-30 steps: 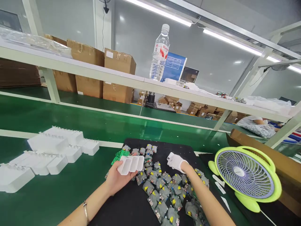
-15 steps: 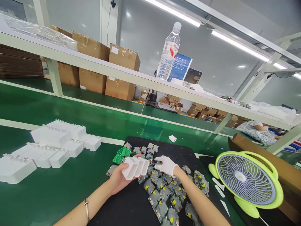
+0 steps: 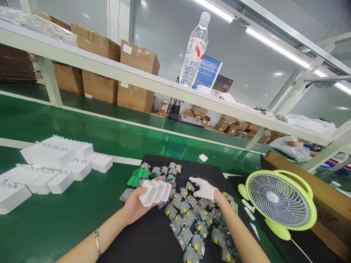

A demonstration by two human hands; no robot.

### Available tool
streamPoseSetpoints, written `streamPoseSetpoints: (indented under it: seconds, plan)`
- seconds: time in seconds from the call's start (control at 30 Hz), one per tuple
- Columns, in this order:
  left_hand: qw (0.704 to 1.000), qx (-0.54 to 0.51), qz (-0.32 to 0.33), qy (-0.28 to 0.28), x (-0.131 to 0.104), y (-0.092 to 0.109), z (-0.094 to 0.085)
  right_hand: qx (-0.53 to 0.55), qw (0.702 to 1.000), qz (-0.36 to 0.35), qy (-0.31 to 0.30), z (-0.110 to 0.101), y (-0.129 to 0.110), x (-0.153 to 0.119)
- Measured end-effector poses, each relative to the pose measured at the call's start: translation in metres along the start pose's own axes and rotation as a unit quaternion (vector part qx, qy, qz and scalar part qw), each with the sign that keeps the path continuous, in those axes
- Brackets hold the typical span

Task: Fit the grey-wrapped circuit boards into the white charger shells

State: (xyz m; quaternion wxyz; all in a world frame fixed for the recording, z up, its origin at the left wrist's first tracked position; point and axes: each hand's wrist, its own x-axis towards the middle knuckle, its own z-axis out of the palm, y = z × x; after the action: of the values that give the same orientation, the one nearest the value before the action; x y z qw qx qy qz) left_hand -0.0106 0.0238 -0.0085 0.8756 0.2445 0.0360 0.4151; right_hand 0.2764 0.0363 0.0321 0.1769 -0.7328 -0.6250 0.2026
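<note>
My bare left hand (image 3: pixel 134 206) is wrapped round a row of white plastic housings (image 3: pixel 155 192), their open ends facing me. My right hand (image 3: pixel 203 189), in a white glove, hovers over the black mat (image 3: pixel 142 237) with fingers apart and nothing in them. Just left of its fingertips lies a circuit board with a grey lump and a yellow piece (image 3: pixel 190 186). Many more such grey-covered boards (image 3: pixel 189 216) spread below and around my right hand. Behind my left hand, bare green circuit boards (image 3: pixel 138 177) lie at the mat's far left.
Rows of white housings (image 3: pixel 60 180) stand on the green table (image 3: pixel 82 219) at left. A white charger (image 3: pixel 203 157) lies beyond the mat. At right are a green fan (image 3: pixel 279 201) and a cardboard box (image 3: pixel 326 208). A shelf with a water bottle (image 3: pixel 193 54) crosses above; a person (image 3: pixel 293 148) sits beyond.
My right hand has moved right and opened, leaving the dark piece that was at its fingers. My left hand still holds the housings. The whole view has shifted slightly.
</note>
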Motion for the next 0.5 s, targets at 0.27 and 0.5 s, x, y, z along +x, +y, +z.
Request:
streamPoseSetpoints:
  seconds: [0.27,0.5]
  plan:
    - [0.997,-0.065,-0.012,-0.028,-0.001,0.002,0.003,0.044,0.997,-0.007,0.056,0.012,-0.001,-0.007]
    - [0.996,-0.081,-0.018,-0.022,-0.001,0.001,0.002,0.099,0.991,0.0,0.091,0.025,-0.008,-0.015]
